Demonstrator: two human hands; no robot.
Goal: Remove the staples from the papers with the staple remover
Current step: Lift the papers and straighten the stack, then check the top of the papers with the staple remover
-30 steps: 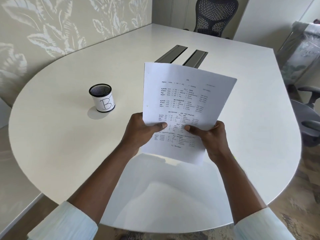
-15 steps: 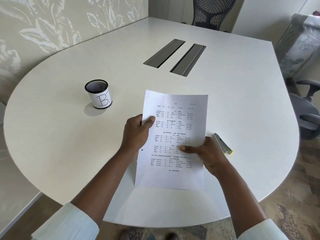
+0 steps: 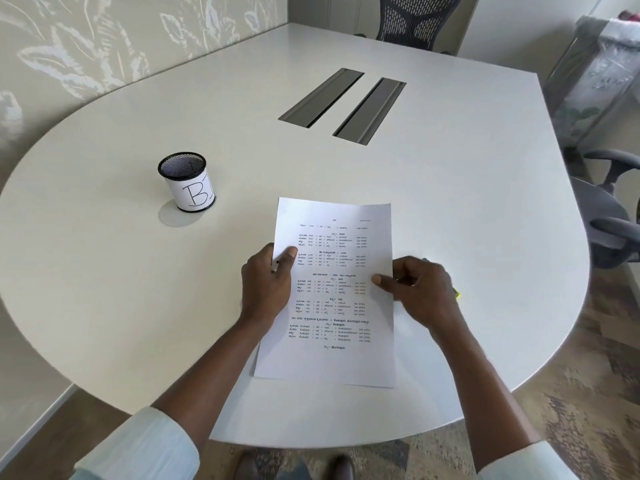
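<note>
The printed papers (image 3: 332, 265) lie flat on the white table (image 3: 467, 202) in front of me. My left hand (image 3: 268, 289) grips their left edge, thumb on top of the sheet. At the right edge my right hand (image 3: 420, 292) pinches the papers, its thumb tip on the print. The staple remover (image 3: 457, 294) lies on the table behind my right hand; only a yellow tip and a grey end show. No staple can be made out on the sheet.
A black mesh pen cup (image 3: 187, 181) with a white label stands to the left of the papers. Two grey cable slots (image 3: 343, 103) are set in the table's middle. Office chairs stand at the far side (image 3: 415, 19) and at the right (image 3: 609, 216).
The papers came down from held up in the air to flat on the table. My right hand slid from the sheet's lower middle to its right edge, covering the staple remover.
</note>
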